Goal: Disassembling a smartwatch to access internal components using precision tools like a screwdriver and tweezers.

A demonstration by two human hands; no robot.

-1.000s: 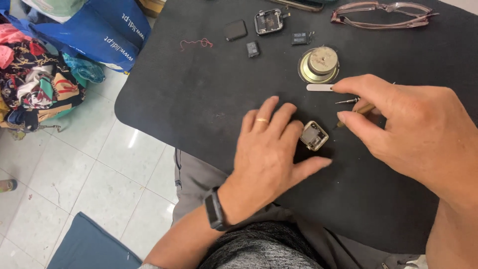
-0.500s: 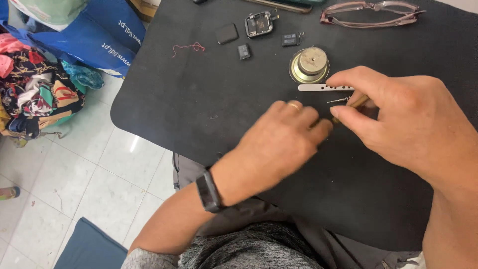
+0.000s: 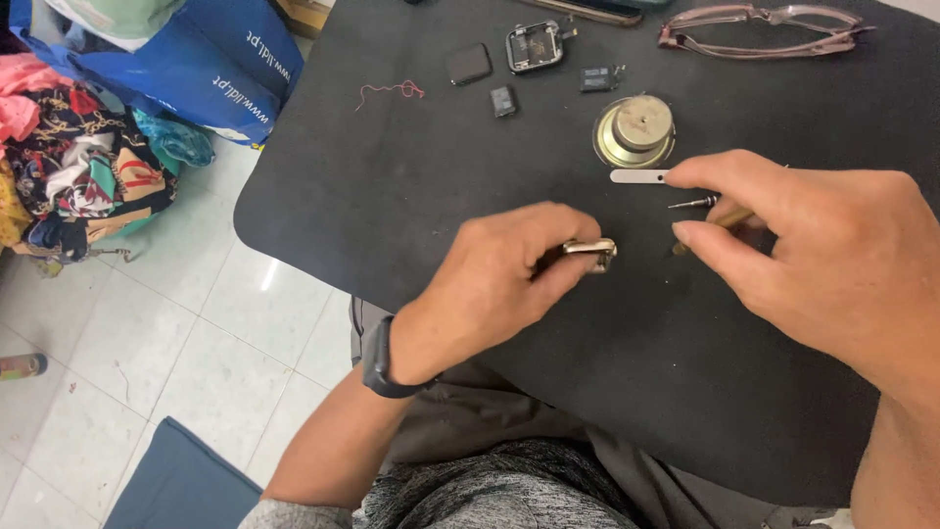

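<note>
Your left hand (image 3: 490, 284) is curled over the black mat (image 3: 392, 196), fingers folded in and pinching a small metal watch case (image 3: 590, 254) between thumb and fingertips, its silver edge poking out on the side facing your other hand. Take that case as your landmark. A dark band (image 3: 380, 358) sits on that wrist.

Just right of the case, your right hand (image 3: 813, 255) pinches a small screwdriver (image 3: 710, 211) between thumb and forefinger; its thin metal tip points back toward the case and stops a little short of it. The rest of the handle is hidden in your grip.

Up and right of the case, touching your forefinger tip, lies a flat white pry strip (image 3: 638, 176). Just beyond that sits a round brass-coloured speaker (image 3: 634, 130).

Farther up from the case, near the mat's far edge, you have a square open watch body (image 3: 534, 46), a dark square panel (image 3: 468, 64) to its left, and two small dark parts (image 3: 502, 100) (image 3: 598, 78) near it. A bit of red thread (image 3: 392, 90) lies up and left of the case. Pink-framed glasses (image 3: 759, 26) rest at the far right corner.

Well left of the case, off the mat on the tiled floor, a blue shopping bag (image 3: 196, 59) with white lettering on its side leans beside a heap of patterned cloth (image 3: 78, 167).
</note>
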